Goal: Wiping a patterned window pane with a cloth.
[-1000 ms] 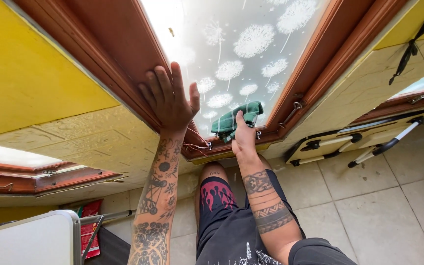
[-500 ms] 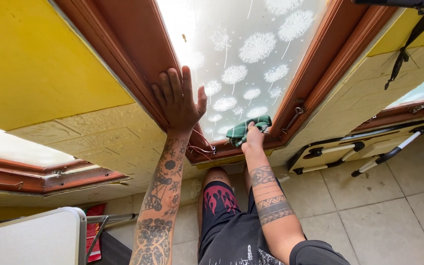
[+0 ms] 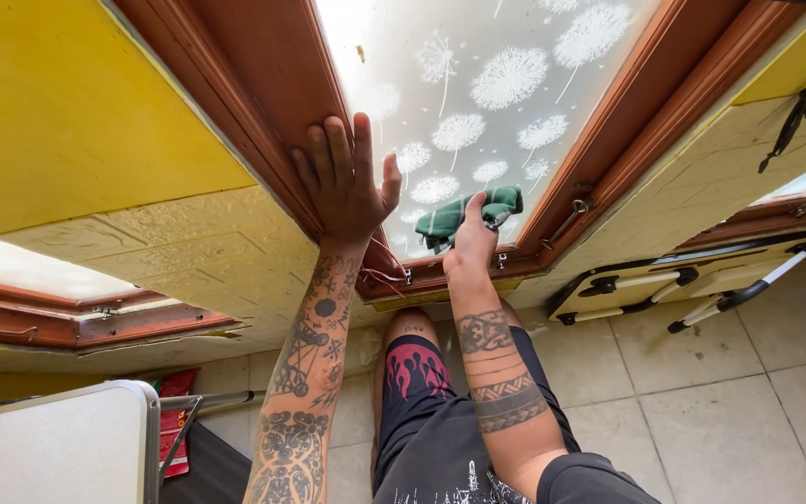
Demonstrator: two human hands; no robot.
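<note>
The left hand (image 3: 345,182) lies flat, fingers spread, on the brown window frame (image 3: 263,103) — the right hand (image 3: 468,245) grips a green cloth (image 3: 473,215) against the frosted pane (image 3: 496,84).

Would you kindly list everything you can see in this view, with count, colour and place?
window pane: one, frosted white with dandelion pattern, top centre
window frame: one, reddish-brown wood, around the pane
cloth: one, green, against the pane's lower part
window handle: one, metal, on the frame right of the cloth
wall: yellow above, beige textured below, either side of the window
folded table: one, cream with black legs, against the wall at right
white table: one, bottom left
tiled floor: beige, bottom right
left hand: flat against the frame
right hand: gripping the cloth
</note>
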